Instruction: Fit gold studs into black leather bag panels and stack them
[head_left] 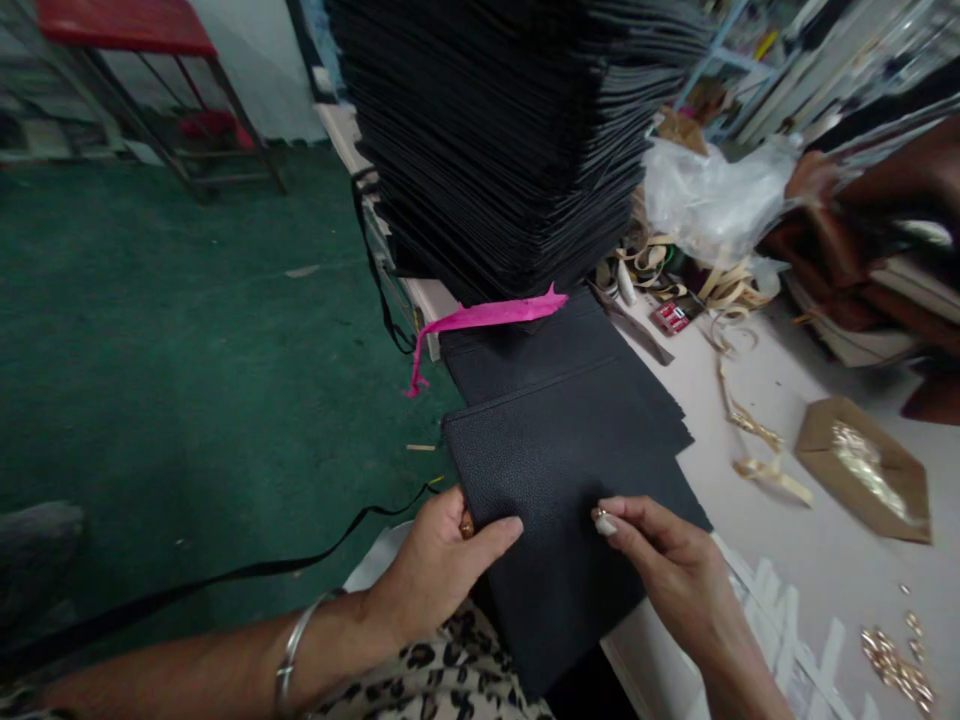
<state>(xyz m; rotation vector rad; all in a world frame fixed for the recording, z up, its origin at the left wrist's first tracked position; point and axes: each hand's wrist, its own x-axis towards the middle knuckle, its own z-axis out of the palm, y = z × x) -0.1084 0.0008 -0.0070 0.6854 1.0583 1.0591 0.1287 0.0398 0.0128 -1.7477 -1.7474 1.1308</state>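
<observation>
Panel [551,490] of black, grained material lies nearest, above the lap; take it as the clock's centre. It looks light and pliable yet firm enough to stay flat, with a grain that should give some grip; its edges seem the safest hold. Toward nine o'clock the left hand [439,560] pinches its edge, thumb on top, fingers underneath. At four the right hand [679,560] closes thumb and forefinger on a tiny shiny piece [599,514], probably hard, slick and easily dropped, best gripped by its rim. Farther off are loose gold-coloured pieces [892,660] at four, a brown packet [814,440] at three and a tall black stack [510,150] at twelve.
</observation>
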